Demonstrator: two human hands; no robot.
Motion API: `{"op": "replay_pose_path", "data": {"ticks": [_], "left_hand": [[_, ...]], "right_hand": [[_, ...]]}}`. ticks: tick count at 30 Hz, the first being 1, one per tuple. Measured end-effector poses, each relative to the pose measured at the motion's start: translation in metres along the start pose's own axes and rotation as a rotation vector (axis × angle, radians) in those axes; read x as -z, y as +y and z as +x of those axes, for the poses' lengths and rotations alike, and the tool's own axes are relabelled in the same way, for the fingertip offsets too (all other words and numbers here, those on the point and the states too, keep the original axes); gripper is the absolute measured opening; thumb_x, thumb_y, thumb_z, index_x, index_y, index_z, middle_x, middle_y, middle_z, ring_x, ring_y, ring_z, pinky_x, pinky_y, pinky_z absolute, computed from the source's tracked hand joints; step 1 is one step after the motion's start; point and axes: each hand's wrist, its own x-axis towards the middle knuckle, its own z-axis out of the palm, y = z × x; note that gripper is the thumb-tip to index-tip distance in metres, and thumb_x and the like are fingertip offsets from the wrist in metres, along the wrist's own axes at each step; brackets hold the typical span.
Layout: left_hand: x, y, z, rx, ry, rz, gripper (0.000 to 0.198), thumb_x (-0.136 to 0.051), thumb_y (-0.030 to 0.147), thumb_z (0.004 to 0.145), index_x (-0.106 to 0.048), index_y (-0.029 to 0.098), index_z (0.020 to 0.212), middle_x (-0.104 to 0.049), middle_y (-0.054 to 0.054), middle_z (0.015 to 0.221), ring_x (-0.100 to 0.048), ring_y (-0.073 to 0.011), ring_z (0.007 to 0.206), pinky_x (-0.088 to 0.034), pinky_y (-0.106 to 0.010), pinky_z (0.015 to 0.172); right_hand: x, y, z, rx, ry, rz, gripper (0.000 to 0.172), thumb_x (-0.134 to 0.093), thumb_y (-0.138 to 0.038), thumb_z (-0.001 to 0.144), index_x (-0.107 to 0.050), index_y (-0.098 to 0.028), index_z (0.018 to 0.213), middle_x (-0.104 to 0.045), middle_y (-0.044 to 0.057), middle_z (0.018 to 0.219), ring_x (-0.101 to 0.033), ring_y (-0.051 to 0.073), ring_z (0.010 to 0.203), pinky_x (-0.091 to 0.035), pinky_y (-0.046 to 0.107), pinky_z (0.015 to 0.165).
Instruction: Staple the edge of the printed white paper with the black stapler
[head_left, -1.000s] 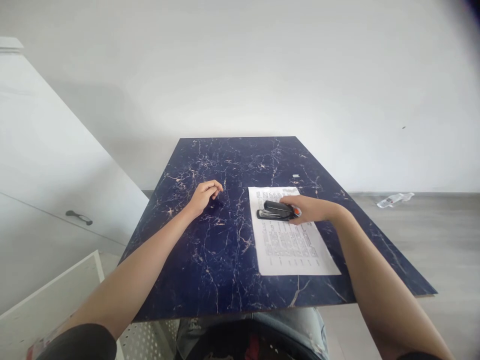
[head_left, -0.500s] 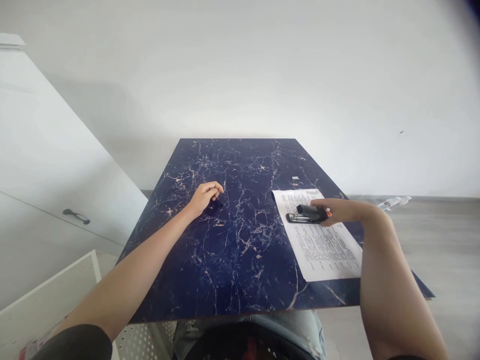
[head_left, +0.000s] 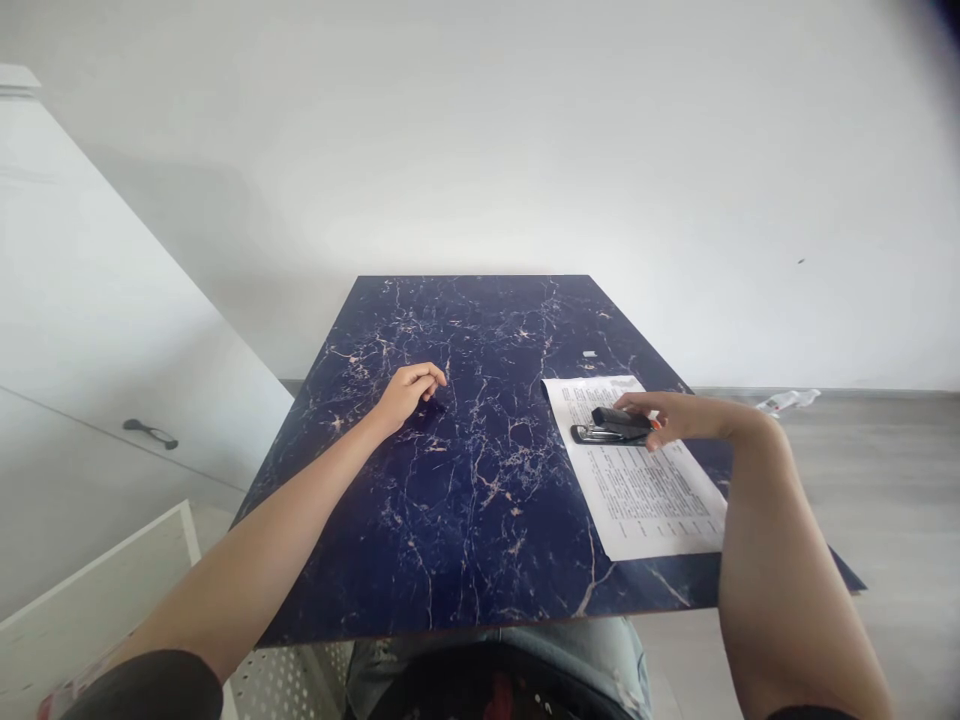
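Note:
On the right of the dark blue marbled table [head_left: 465, 560], a black stapler [head_left: 619, 423] with an orange detail lies on a printed paper [head_left: 645, 500]. My right hand [head_left: 658, 415] is around the stapler's rear end, its fingers over the top and the thumb on the near side, a looser hold with gaps between the fingers. The hand hides the rear of the stapler. My left hand [head_left: 411, 393] rests on the table left of centre, fingers loosely curled in, with nothing seen in it.
A small white piece [head_left: 589, 353] lies beyond the paper. To the left stand a white cabinet [head_left: 112, 330] with a dark handle [head_left: 150, 434] and a white perforated rack [head_left: 277, 685]. White plastic wrapping [head_left: 789, 402] is on the floor by the wall at right.
My right hand's fingers have loosened and spread a little around the stapler, which stays in place on the paper. The left hand has not moved.

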Motion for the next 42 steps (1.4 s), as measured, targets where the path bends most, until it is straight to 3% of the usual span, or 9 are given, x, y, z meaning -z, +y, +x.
{"op": "replay_pose_path", "data": {"ticks": [8,15,20,25,28,31,34,38,42], "left_hand": [[-0.002,0.009,-0.004,-0.021,-0.107,0.239,0.024,-0.048,0.021,0.088,-0.071,0.017,0.084,-0.056,0.002,0.065,-0.052,-0.0118,0.061,-0.039,-0.025,0.065],[-0.004,0.012,-0.005,-0.037,-0.142,0.335,0.026,-0.046,0.019,0.085,-0.072,0.017,0.085,-0.054,0.003,0.062,-0.051,-0.012,0.059,-0.038,-0.025,0.063],[-0.004,0.01,-0.005,-0.036,-0.154,0.345,0.026,-0.045,0.018,0.085,-0.072,0.017,0.085,-0.057,0.003,0.063,-0.052,-0.012,0.06,-0.039,-0.025,0.065],[-0.002,0.016,-0.005,-0.071,-0.13,0.397,0.027,-0.046,0.019,0.088,-0.073,0.017,0.086,-0.06,0.002,0.065,-0.052,-0.0126,0.059,-0.039,-0.027,0.065],[-0.026,0.042,-0.023,-0.141,-0.089,0.449,0.028,-0.045,0.018,0.089,-0.072,0.018,0.082,-0.068,-0.001,0.072,-0.053,-0.0139,0.06,-0.04,-0.03,0.067],[-0.084,0.077,-0.075,-0.357,-0.329,0.405,0.027,-0.046,0.014,0.089,-0.068,0.022,0.076,-0.074,-0.002,0.08,-0.064,-0.0171,0.073,-0.047,-0.037,0.084],[-0.153,0.09,-0.146,-0.647,-0.764,0.452,0.017,-0.059,0.028,0.086,-0.059,0.025,0.07,-0.071,-0.004,0.074,-0.065,-0.0209,0.071,-0.047,-0.038,0.065],[-0.209,0.058,-0.209,-0.668,-1.167,0.422,0.023,-0.062,0.015,0.082,-0.053,0.027,0.064,-0.068,0.0,0.064,-0.061,-0.0181,0.053,-0.029,-0.033,0.038],[-0.222,0.022,-0.219,-0.514,-1.394,0.457,0.035,-0.072,0.019,0.071,-0.047,0.024,0.047,-0.057,0.0,0.047,-0.05,-0.0179,0.035,-0.03,-0.032,0.034]], "right_hand": [[0.004,-0.008,-0.004,0.043,-0.112,0.073,0.073,-0.079,-0.061,0.076,-0.062,-0.034,0.142,-0.066,0.008,0.139,-0.065,0.037,0.115,-0.055,0.049,0.098],[0.005,0.0,-0.011,0.14,0.155,0.207,0.069,-0.064,-0.066,0.09,-0.051,-0.04,0.152,-0.043,0.002,0.165,-0.04,0.036,0.151,-0.037,0.053,0.123],[0.002,-0.008,-0.006,0.097,-0.088,0.099,0.098,-0.079,-0.059,0.08,-0.031,-0.043,0.164,-0.027,-0.001,0.173,-0.029,0.039,0.156,-0.035,0.053,0.124],[-0.003,-0.017,0.003,0.117,-0.133,0.067,0.084,-0.07,-0.053,0.089,-0.032,-0.042,0.164,-0.018,-0.004,0.175,-0.021,0.036,0.159,-0.027,0.051,0.128],[-0.005,-0.015,0.009,0.133,-0.105,0.094,0.087,-0.074,-0.049,0.086,-0.035,-0.041,0.163,-0.026,-0.002,0.173,-0.025,0.038,0.158,-0.027,0.054,0.128],[-0.008,-0.018,0.016,0.138,-0.075,0.079,0.087,-0.074,-0.05,0.087,-0.034,-0.041,0.164,-0.028,-0.001,0.172,-0.029,0.038,0.156,-0.03,0.054,0.127],[-0.016,-0.041,0.031,0.146,-0.056,0.038,0.086,-0.071,-0.051,0.09,-0.031,-0.04,0.165,-0.025,0.002,0.173,-0.032,0.04,0.155,-0.034,0.055,0.125],[-0.041,-0.106,0.064,0.263,0.006,0.032,0.071,-0.067,-0.046,0.092,-0.042,-0.034,0.158,-0.043,0.008,0.164,-0.047,0.038,0.144,-0.043,0.059,0.117],[-0.075,-0.182,0.108,0.398,0.119,0.04,0.049,-0.069,-0.037,0.089,-0.056,-0.03,0.136,-0.063,0.009,0.132,-0.062,0.031,0.116,-0.053,0.052,0.099]]}}
